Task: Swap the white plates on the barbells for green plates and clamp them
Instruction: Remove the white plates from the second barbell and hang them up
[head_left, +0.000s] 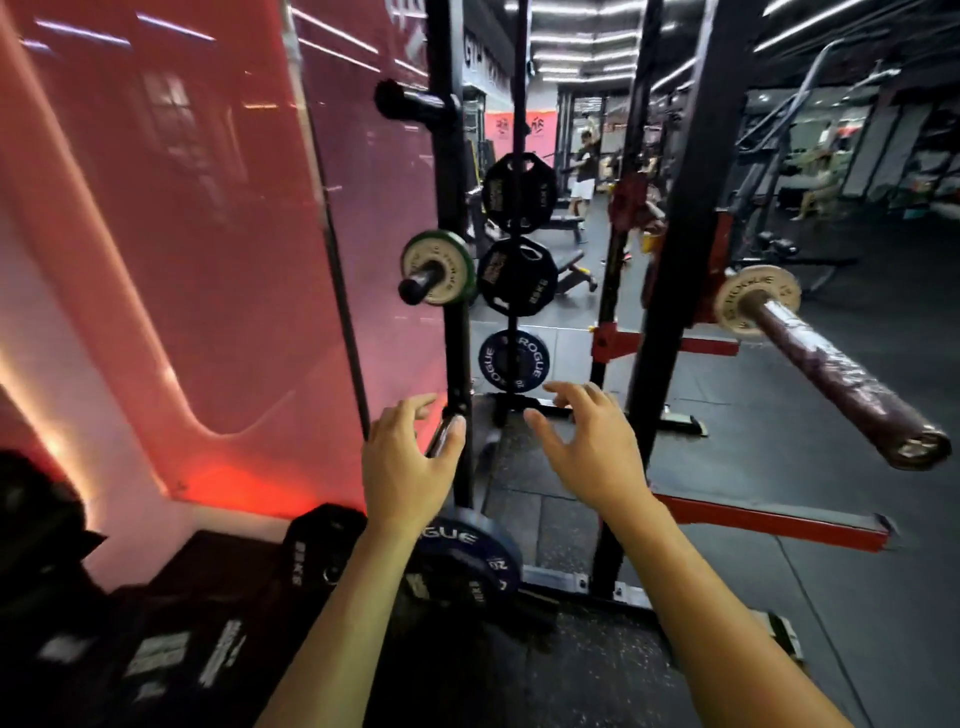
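A whitish plate (756, 301) sits on the barbell sleeve (841, 384) that sticks out toward me at the right. A green-rimmed plate (439, 267) with a pale face hangs on a storage peg of the black rack upright (452, 156) left of centre. My left hand (405, 467) is raised below that plate with its fingers spread, the thumb right beside a lower dark peg (441, 434); it holds nothing. My right hand (587, 447) hovers beside it with relaxed, spread fingers, also holding nothing. No clamp shows in view.
Two black plates (519, 192) and a blue plate (511, 361) hang on a plate tree behind the rack. Another blue plate (467, 551) and black plates (322, 561) sit low on the left. A red wall panel (208, 234) closes the left. People stand far back.
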